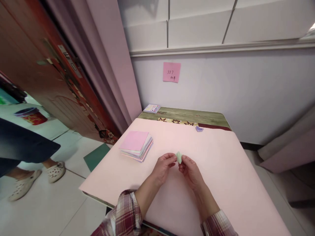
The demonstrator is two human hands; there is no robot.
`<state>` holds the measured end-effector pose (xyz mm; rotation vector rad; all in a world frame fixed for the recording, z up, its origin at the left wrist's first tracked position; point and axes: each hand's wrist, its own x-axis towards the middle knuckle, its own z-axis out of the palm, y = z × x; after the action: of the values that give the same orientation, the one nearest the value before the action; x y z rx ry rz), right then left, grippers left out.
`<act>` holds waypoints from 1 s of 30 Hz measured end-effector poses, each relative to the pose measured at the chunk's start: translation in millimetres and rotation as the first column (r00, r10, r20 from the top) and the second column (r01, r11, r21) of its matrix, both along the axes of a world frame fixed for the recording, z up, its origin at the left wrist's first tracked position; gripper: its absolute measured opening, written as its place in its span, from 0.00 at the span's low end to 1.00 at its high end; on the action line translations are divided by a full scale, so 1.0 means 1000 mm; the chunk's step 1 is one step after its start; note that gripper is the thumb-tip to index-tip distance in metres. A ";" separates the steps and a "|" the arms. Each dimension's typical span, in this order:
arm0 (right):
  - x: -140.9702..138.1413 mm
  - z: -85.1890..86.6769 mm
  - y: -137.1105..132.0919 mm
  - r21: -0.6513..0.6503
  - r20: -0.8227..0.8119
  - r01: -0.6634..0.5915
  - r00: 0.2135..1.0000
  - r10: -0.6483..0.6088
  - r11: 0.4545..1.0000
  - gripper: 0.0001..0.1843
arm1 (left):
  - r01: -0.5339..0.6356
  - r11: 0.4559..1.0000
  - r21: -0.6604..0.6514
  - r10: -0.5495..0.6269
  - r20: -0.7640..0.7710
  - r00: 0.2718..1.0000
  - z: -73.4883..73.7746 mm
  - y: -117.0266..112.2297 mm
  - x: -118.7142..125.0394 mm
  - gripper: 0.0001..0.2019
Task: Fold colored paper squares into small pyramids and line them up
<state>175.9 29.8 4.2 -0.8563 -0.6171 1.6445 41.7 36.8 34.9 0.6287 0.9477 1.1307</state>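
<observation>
My left hand [164, 167] and my right hand [190, 170] meet over the middle of a table covered with a pale pink sheet [221, 164]. Both pinch a small, folded light green paper piece [179, 157] between fingertips, held just above the sheet. A stack of coloured square papers [136, 145], pink on top, lies to the left of my hands. A small purple folded paper [199, 128] rests near the far edge of the pink sheet.
A small pack with coloured squares [152, 108] lies on the green table end by the wall. A pink note [171, 72] is stuck on the wall. Another person's legs in light clogs [55, 170] stand at the left beside a red-brown door [49, 75].
</observation>
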 end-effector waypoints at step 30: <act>0.004 -0.001 0.001 0.081 0.330 0.097 0.936 -0.118 0.992 0.15 | 0.070 0.953 0.296 0.089 -0.491 0.867 -0.003 0.001 0.003 0.14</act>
<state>179.5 31.0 3.3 -1.1151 -0.8376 1.3826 44.3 37.5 32.1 1.2155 1.2249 1.1553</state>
